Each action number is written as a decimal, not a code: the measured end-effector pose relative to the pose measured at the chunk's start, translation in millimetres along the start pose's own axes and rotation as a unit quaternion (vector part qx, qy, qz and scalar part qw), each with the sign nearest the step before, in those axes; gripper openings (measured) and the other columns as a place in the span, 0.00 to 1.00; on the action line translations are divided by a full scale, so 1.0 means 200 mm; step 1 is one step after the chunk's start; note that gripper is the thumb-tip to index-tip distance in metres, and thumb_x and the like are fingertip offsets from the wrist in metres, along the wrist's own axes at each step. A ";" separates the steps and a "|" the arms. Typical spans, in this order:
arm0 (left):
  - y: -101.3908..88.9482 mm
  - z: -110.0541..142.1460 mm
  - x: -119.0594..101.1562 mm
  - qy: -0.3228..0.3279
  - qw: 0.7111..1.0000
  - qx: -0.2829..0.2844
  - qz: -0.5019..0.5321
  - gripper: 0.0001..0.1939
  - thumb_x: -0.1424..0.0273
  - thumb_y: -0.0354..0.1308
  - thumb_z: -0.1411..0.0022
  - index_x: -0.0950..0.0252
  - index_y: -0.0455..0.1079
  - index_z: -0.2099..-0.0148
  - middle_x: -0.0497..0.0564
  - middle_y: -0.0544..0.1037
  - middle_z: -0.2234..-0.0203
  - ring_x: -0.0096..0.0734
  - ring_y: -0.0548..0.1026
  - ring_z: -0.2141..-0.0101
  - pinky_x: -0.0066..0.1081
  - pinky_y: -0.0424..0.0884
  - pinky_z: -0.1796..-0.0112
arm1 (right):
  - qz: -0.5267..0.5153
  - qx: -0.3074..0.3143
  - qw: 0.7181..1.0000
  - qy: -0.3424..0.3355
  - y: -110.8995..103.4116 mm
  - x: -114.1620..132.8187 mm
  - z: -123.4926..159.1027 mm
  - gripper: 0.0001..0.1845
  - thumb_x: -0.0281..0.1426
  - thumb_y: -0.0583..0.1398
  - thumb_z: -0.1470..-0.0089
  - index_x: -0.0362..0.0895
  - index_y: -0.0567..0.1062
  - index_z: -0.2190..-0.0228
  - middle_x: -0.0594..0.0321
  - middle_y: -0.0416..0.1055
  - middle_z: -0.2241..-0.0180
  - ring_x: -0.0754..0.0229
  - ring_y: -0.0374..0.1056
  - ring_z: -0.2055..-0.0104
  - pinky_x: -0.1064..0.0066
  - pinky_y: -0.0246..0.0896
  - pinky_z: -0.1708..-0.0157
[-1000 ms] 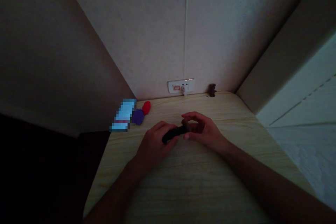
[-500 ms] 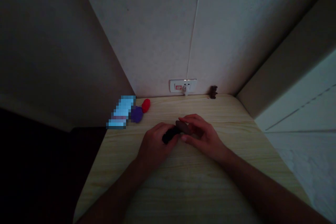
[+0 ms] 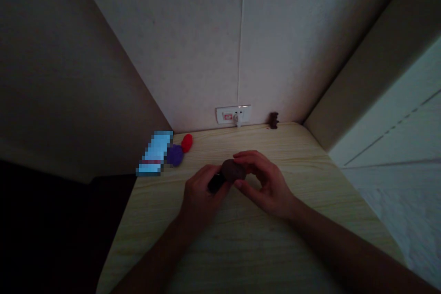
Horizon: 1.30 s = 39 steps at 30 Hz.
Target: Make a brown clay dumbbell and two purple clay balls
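Note:
My left hand [image 3: 200, 193] is closed round a black piece [image 3: 215, 183] just above a light wooden tabletop [image 3: 241, 243]. My right hand [image 3: 263, 179] pinches a dark brown rounded lump [image 3: 233, 170] that meets the black piece's far end. Both hands sit together at the middle of the table. The light is dim, so I cannot tell whether the two pieces are joined or only touching.
A red lump [image 3: 187, 143] and a purple lump [image 3: 174, 155] lie at the table's back left beside a blurred blue patch [image 3: 154, 159]. A small dark brown figure [image 3: 274, 120] stands by the wall near a white socket [image 3: 233, 114]. A white surface [image 3: 396, 179] lies to the right.
The brown lump in my right hand has turned and now shows rounder and larger at the end of the black piece. Less of the black piece shows past my left hand.

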<state>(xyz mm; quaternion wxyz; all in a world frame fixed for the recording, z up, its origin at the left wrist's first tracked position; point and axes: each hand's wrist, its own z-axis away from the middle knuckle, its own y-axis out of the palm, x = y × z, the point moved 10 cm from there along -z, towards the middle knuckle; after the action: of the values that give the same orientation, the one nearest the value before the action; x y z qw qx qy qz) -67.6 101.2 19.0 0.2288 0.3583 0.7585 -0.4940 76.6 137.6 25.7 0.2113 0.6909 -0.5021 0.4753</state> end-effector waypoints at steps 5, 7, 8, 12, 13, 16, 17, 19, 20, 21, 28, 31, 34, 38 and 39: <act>-0.02 0.00 -0.01 0.016 1.000 -0.011 0.004 0.08 0.70 0.64 0.38 0.63 0.75 0.55 0.50 0.79 0.64 0.33 0.76 0.63 0.30 0.71 0.60 | -0.027 0.003 0.999 0.024 0.00 -0.02 0.01 0.25 0.30 0.69 0.46 0.47 0.72 0.48 0.53 0.73 0.49 0.56 0.75 0.56 0.64 0.75 0.58; -0.02 0.00 -0.01 0.011 1.000 -0.012 0.006 0.09 0.70 0.64 0.38 0.63 0.75 0.55 0.50 0.79 0.64 0.33 0.76 0.62 0.31 0.71 0.60 | -0.028 -0.002 0.999 0.033 0.00 -0.02 0.01 0.25 0.30 0.69 0.47 0.48 0.72 0.47 0.54 0.74 0.51 0.56 0.75 0.56 0.64 0.74 0.57; -0.02 0.00 -0.01 0.006 1.000 -0.012 0.009 0.09 0.70 0.64 0.38 0.63 0.75 0.55 0.50 0.79 0.63 0.33 0.76 0.62 0.31 0.71 0.59 | -0.026 -0.004 0.999 0.037 0.00 -0.02 0.01 0.25 0.31 0.69 0.47 0.48 0.72 0.47 0.54 0.75 0.51 0.56 0.75 0.57 0.63 0.74 0.56; -0.02 0.00 0.01 -0.025 0.999 -0.023 0.037 0.09 0.68 0.66 0.39 0.62 0.75 0.56 0.49 0.80 0.63 0.33 0.77 0.62 0.32 0.73 0.59 | -0.012 0.009 0.999 0.031 0.00 -0.01 0.01 0.24 0.32 0.66 0.44 0.49 0.72 0.46 0.54 0.74 0.50 0.55 0.74 0.55 0.63 0.73 0.56; -0.02 0.00 0.01 -0.035 0.998 -0.028 0.046 0.10 0.68 0.66 0.39 0.62 0.75 0.56 0.49 0.80 0.63 0.34 0.77 0.62 0.33 0.73 0.58 | -0.011 0.012 0.999 0.031 0.00 -0.01 0.01 0.24 0.32 0.66 0.43 0.49 0.72 0.45 0.54 0.74 0.49 0.55 0.74 0.54 0.62 0.73 0.55; -0.02 0.00 0.04 -0.073 0.994 -0.044 0.072 0.15 0.69 0.67 0.42 0.61 0.75 0.51 0.50 0.81 0.61 0.35 0.79 0.60 0.35 0.75 0.57 | -0.040 0.014 0.997 0.067 0.00 -0.07 0.01 0.24 0.34 0.64 0.40 0.49 0.71 0.43 0.54 0.76 0.50 0.55 0.75 0.54 0.62 0.72 0.54; -0.02 0.01 0.05 -0.085 0.992 -0.047 0.080 0.18 0.71 0.67 0.43 0.61 0.74 0.49 0.50 0.81 0.60 0.35 0.79 0.60 0.35 0.75 0.56 | -0.059 0.011 0.994 0.088 0.01 -0.10 0.01 0.24 0.35 0.63 0.40 0.49 0.71 0.43 0.55 0.77 0.53 0.56 0.76 0.55 0.62 0.72 0.54; -0.02 0.02 0.07 -0.105 0.988 -0.057 0.094 0.23 0.75 0.66 0.45 0.61 0.71 0.46 0.50 0.80 0.60 0.34 0.79 0.60 0.34 0.76 0.58 | -0.103 -0.004 0.986 0.134 0.01 -0.17 0.02 0.22 0.36 0.64 0.40 0.49 0.73 0.45 0.58 0.80 0.58 0.58 0.76 0.59 0.64 0.73 0.56; -0.03 0.02 0.08 -0.112 0.987 -0.064 0.100 0.25 0.76 0.65 0.45 0.61 0.70 0.45 0.50 0.79 0.59 0.33 0.79 0.62 0.33 0.77 0.60 | -0.130 -0.016 0.979 0.158 0.02 -0.21 0.02 0.20 0.36 0.64 0.40 0.50 0.75 0.46 0.59 0.81 0.58 0.59 0.77 0.62 0.65 0.73 0.57; -0.03 0.03 0.08 -0.115 0.985 -0.073 0.105 0.27 0.77 0.64 0.46 0.61 0.68 0.43 0.51 0.78 0.57 0.32 0.79 0.62 0.32 0.77 0.62 | -0.164 -0.030 0.969 0.183 0.02 -0.25 0.03 0.19 0.37 0.65 0.41 0.50 0.76 0.49 0.60 0.81 0.58 0.60 0.77 0.64 0.65 0.74 0.58; -0.09 0.03 -0.01 -0.034 0.986 -0.131 0.100 0.32 0.81 0.63 0.47 0.58 0.65 0.42 0.56 0.67 0.45 0.39 0.73 0.49 0.36 0.78 0.56 | -0.409 -0.107 0.836 0.350 0.13 -0.44 0.11 0.12 0.35 0.66 0.44 0.43 0.80 0.59 0.58 0.82 0.56 0.60 0.80 0.62 0.70 0.80 0.60; -0.11 0.04 -0.04 -0.010 0.986 -0.141 0.083 0.32 0.80 0.64 0.47 0.58 0.65 0.41 0.57 0.66 0.43 0.42 0.72 0.47 0.40 0.77 0.52 | -0.460 -0.105 0.794 0.382 0.18 -0.44 0.13 0.10 0.31 0.65 0.44 0.41 0.80 0.60 0.59 0.83 0.63 0.61 0.80 0.65 0.73 0.80 0.60; -0.12 0.05 -0.08 0.022 0.985 -0.140 0.095 0.35 0.79 0.66 0.48 0.58 0.63 0.39 0.58 0.65 0.42 0.46 0.70 0.44 0.45 0.74 0.46 | -0.477 -0.091 0.779 0.396 0.20 -0.44 0.13 0.10 0.31 0.65 0.44 0.40 0.79 0.60 0.56 0.83 0.66 0.60 0.81 0.67 0.76 0.80 0.63; -0.12 0.05 -0.12 0.064 0.980 -0.117 0.147 0.36 0.78 0.65 0.45 0.56 0.60 0.36 0.60 0.63 0.40 0.49 0.67 0.39 0.48 0.72 0.42 | -0.485 -0.094 0.769 0.406 0.18 -0.45 0.13 0.09 0.30 0.65 0.45 0.40 0.79 0.62 0.55 0.83 0.66 0.60 0.81 0.67 0.77 0.80 0.65; -0.13 0.05 -0.13 0.072 0.978 -0.115 0.159 0.35 0.78 0.65 0.44 0.55 0.60 0.36 0.59 0.64 0.40 0.48 0.67 0.39 0.48 0.71 0.42 | -0.487 -0.097 0.765 0.410 0.17 -0.45 0.13 0.09 0.30 0.65 0.46 0.40 0.79 0.62 0.56 0.83 0.66 0.61 0.81 0.68 0.77 0.80 0.65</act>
<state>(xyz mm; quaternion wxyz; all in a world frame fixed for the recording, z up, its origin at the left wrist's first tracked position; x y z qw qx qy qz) -70.9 76.5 47.6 0.2887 0.4802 0.7581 -0.3337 53.3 147.5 -71.0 0.6660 0.5578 -0.0077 0.4952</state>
